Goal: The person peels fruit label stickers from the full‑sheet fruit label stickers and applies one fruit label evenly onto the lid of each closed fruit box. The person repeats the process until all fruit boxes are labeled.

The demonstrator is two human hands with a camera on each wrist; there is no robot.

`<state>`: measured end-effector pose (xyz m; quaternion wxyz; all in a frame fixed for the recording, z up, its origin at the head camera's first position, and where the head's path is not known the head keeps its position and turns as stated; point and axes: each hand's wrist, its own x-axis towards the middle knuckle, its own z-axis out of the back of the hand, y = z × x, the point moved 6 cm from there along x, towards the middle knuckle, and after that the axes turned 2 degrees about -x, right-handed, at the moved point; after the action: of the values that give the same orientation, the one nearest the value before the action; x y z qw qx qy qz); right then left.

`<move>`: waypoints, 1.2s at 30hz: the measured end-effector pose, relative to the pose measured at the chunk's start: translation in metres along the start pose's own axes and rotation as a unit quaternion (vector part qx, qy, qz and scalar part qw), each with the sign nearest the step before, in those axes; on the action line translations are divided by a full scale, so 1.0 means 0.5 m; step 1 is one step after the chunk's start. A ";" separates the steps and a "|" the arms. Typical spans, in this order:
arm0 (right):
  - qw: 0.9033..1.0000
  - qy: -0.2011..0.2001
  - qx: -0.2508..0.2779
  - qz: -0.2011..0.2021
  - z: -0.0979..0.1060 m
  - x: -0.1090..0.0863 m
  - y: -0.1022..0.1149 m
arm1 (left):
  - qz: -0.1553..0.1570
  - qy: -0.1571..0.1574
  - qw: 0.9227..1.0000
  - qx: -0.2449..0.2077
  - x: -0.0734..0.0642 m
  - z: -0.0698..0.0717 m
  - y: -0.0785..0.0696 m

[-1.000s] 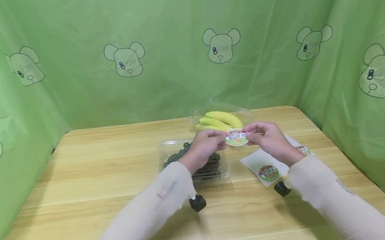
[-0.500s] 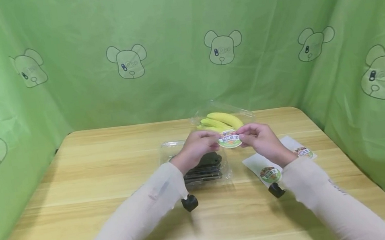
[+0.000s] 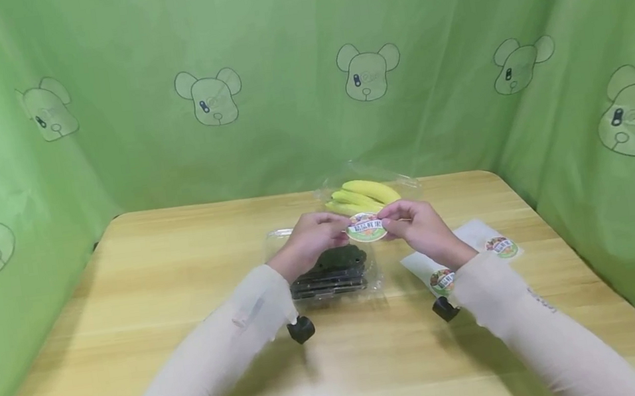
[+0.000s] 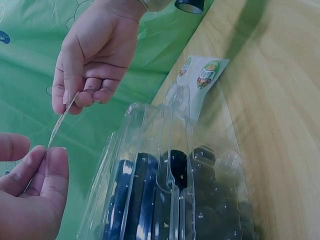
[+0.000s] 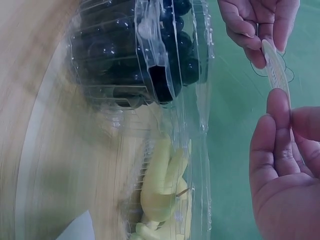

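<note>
A round label sticker (image 3: 366, 227) with fruit pictures and a dark line of lettering is held up in the air. My left hand (image 3: 307, 243) pinches its left edge between thumb and fingers, and my right hand (image 3: 420, 228) pinches the right edge. Seen edge-on in the left wrist view, the sticker (image 4: 60, 122) spans the gap between both hands. Below my left hand stands a clear plastic clamshell box (image 5: 205, 60) of dark grapes (image 4: 212, 195), partly hidden by that hand in the head view. Bananas (image 3: 373, 190) in another clear clamshell lie behind the sticker.
To the right, a white backing sheet (image 3: 469, 235) bearing two more round stickers lies on the wooden table (image 3: 182, 269), partly under my right forearm. Black wrist cameras (image 3: 301, 329) hang below both sleeves. Green curtains (image 3: 298, 140) enclose the table at the back and sides.
Both hands have shifted left together with the sticker, which stays pinched between them and now hangs more over the gap between grapes and bananas. The boxes stay in place.
</note>
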<state>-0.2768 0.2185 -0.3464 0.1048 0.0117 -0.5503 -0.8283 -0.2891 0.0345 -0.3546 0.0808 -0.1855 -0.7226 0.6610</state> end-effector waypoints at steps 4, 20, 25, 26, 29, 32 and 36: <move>1.000 -0.004 0.007 0.008 0.001 0.005 0.008 | 0.000 0.002 1.000 0.002 0.004 0.003 -0.006; 1.000 0.003 -0.013 0.011 -0.017 0.015 0.012 | 0.001 0.001 1.000 0.016 -0.005 0.024 -0.004; 1.000 0.007 -0.002 0.010 -0.026 0.015 0.008 | 0.003 -0.003 1.000 0.011 -0.009 0.029 0.001; 1.000 0.006 -0.002 0.010 -0.027 0.016 0.008 | 0.002 -0.003 1.000 0.011 -0.009 0.029 0.000; 1.000 0.004 -0.007 0.011 -0.027 0.019 0.008 | -0.002 -0.001 1.000 0.016 -0.009 0.032 -0.003; 1.000 0.004 -0.010 0.011 -0.027 0.022 0.010 | -0.002 0.001 1.000 0.025 -0.011 0.034 -0.007; 1.000 0.005 -0.009 0.010 -0.029 0.024 0.015 | -0.001 -0.002 0.999 0.039 -0.010 0.038 -0.009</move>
<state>-0.2853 0.2004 -0.3444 0.1157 0.0098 -0.5425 -0.8320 -0.2921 0.0145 -0.3517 0.0868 -0.1799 -0.6969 0.6888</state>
